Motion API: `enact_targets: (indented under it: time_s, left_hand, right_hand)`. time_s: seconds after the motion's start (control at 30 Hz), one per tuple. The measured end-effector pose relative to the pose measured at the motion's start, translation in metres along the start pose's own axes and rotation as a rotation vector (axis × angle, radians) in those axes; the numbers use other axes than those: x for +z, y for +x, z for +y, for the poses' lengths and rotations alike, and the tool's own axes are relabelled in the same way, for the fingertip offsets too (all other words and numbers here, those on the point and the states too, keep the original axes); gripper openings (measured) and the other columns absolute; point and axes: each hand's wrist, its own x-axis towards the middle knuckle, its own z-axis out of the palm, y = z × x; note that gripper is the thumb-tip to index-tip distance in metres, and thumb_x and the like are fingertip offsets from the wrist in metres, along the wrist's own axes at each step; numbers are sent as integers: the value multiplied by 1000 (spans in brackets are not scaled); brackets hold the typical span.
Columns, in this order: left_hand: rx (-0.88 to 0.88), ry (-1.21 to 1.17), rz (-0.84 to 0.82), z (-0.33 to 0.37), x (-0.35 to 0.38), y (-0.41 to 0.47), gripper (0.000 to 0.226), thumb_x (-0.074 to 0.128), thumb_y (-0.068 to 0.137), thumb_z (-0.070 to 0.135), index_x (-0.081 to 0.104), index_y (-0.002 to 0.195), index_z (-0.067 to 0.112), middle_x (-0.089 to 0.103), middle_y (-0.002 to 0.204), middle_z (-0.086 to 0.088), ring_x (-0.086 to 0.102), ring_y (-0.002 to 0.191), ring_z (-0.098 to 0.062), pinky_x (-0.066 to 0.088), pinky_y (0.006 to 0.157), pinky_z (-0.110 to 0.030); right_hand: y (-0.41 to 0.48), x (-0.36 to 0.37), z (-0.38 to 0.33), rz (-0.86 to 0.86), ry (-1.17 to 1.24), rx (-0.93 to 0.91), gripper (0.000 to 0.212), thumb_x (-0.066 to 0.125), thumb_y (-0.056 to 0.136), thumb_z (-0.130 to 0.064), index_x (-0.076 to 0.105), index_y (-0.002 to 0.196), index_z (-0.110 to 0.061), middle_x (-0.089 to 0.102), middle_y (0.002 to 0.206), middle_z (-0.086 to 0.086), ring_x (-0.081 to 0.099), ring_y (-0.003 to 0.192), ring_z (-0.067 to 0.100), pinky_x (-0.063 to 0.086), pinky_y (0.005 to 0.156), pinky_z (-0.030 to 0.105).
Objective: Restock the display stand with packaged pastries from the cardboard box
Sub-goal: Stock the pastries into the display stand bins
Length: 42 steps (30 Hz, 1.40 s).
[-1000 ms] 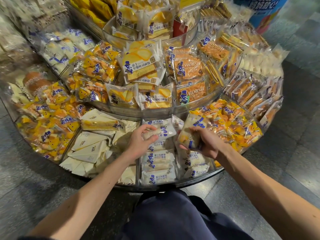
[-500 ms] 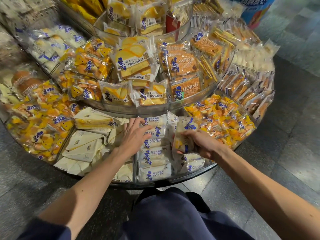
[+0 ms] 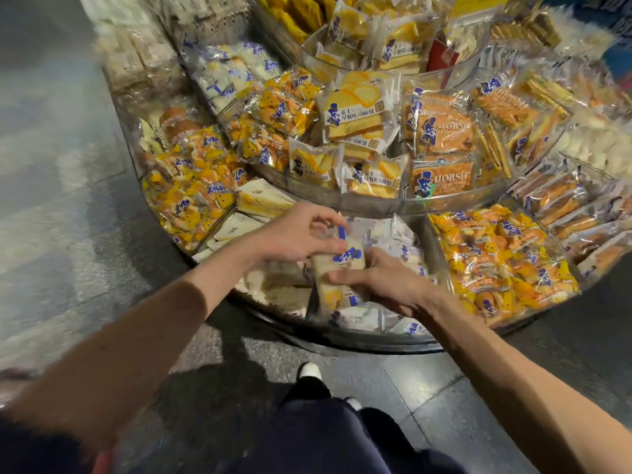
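Note:
A pale packaged pastry (image 3: 340, 277) with a blue logo is held upright over the front compartment of the round tiered display stand (image 3: 342, 336). My right hand (image 3: 386, 285) grips it from the right side, fingers wrapped across its middle. My left hand (image 3: 297, 234) pinches the top of the same pack from the left. Under both hands lie more white packs (image 3: 393, 241) in that compartment. The cardboard box is out of view.
Orange-yellow snack packs (image 3: 496, 254) fill the bin to the right, and triangular sandwich packs (image 3: 260, 200) the bin to the left. An upper tier holds toast packs (image 3: 359, 114). Grey tiled floor (image 3: 68, 234) surrounds the stand; my legs and a shoe (image 3: 309, 371) are below.
My view has shifted so the stand sits further right. My left hand has left the packs in the bin and come to the pastry held by my right hand, now nearer the middle.

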Motion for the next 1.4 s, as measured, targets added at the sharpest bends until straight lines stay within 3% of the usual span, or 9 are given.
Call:
enact_targets:
  time_s: [0.1,0.17,0.27,0.4,0.5,0.67,0.87,1.1,1.4]
  left_hand:
    - [-22,3,128,-9,-38,-28,34,77,83,29,70,116,24,63,110,9,57,102,-5,49,91,-30]
    - [-29,-55,233,-21,-65,-43,30,76,85,25,67,113,29,59,126,5,53,113,-8,51,87,-22]
    - [10,-155,403,-48,-104,-60,32,77,85,18,63,103,40,65,119,1,63,103,-10,55,78,-22]
    - [55,-263,537,-92,-161,-75,43,76,86,15,59,103,51,69,110,-11,72,93,-26,58,84,-50]
    - [114,-226,588,-131,-214,-75,49,76,86,21,56,106,60,67,111,0,68,100,-26,58,84,-49]
    - [149,-145,518,-189,-299,-65,39,68,93,24,57,120,50,64,116,10,63,107,-17,49,80,-23]
    - [162,-19,254,-226,-365,-34,37,74,74,45,57,100,65,48,144,8,55,119,-5,45,101,-20]
    - [64,-148,148,-266,-415,53,28,76,86,23,66,110,34,59,115,15,58,112,-15,49,95,-28]
    - [-15,-11,-6,-250,-493,187,54,86,74,20,64,124,24,56,112,10,56,113,-17,51,97,-38]
  right_hand:
    - [19,24,1,-73,205,-17,40,80,75,-7,64,112,-6,73,110,19,71,97,29,61,76,42]
    - [35,41,-4,-102,299,-19,38,75,74,-7,66,111,-5,73,112,17,73,96,26,60,86,44]
    - [69,80,-23,-64,326,-81,30,72,79,-9,66,108,-3,74,99,12,73,78,16,61,65,28]
    - [129,137,-50,26,329,-206,11,74,79,-16,76,89,-11,72,81,9,66,66,16,55,59,27]
    - [174,178,-74,113,310,-285,18,74,80,-20,69,92,-8,70,83,11,67,67,18,56,59,28]
    - [251,236,-109,392,339,-318,30,80,77,-26,56,94,-17,65,68,0,58,55,14,48,53,34]
    - [308,257,-141,704,147,-433,52,81,82,-18,41,114,-15,55,97,5,56,76,13,48,47,21]
    - [379,232,-162,680,-121,-391,51,91,59,-43,66,99,-22,73,100,11,69,92,41,58,80,56]
    - [467,185,-230,786,-392,-268,52,86,75,-17,61,121,-18,63,103,-2,60,76,8,44,58,9]
